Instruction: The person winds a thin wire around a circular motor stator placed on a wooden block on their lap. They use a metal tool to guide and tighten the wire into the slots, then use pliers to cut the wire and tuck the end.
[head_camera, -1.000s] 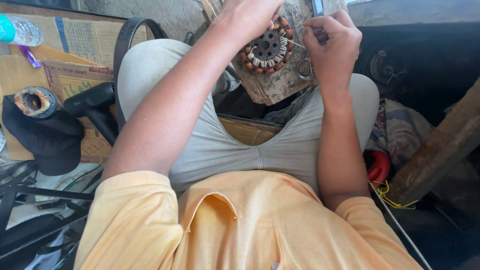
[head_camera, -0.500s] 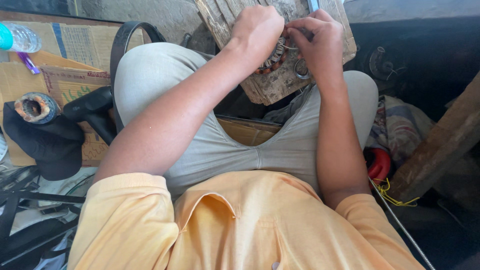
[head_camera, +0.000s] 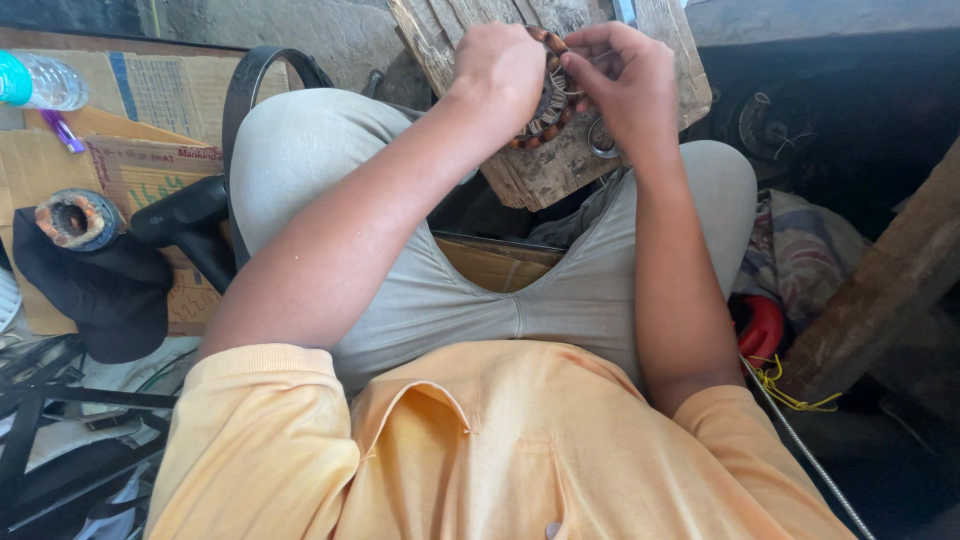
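A round stator with copper windings (head_camera: 548, 100) lies on a worn wooden board (head_camera: 560, 165) propped across my knees. My left hand (head_camera: 500, 68) covers its left side, fingers curled over the windings. My right hand (head_camera: 622, 78) is at its right side, fingertips pinched together close to the coils; something thin may be between them, but I cannot make it out. Most of the stator is hidden under both hands. A small metal ring (head_camera: 601, 140) rests on the board below my right hand.
To the left, flattened cardboard (head_camera: 130, 160) carries a second wound stator (head_camera: 72, 218) on a black cloth (head_camera: 100, 290), a black tool handle (head_camera: 185, 215) and a plastic bottle (head_camera: 40, 85). A wooden beam (head_camera: 880, 290), a red object (head_camera: 762, 325) and yellow wire (head_camera: 790, 390) lie right.
Both hands have closed in over the stator, which was mostly uncovered a second ago. The view has dropped slightly, bringing board and hands further into frame.
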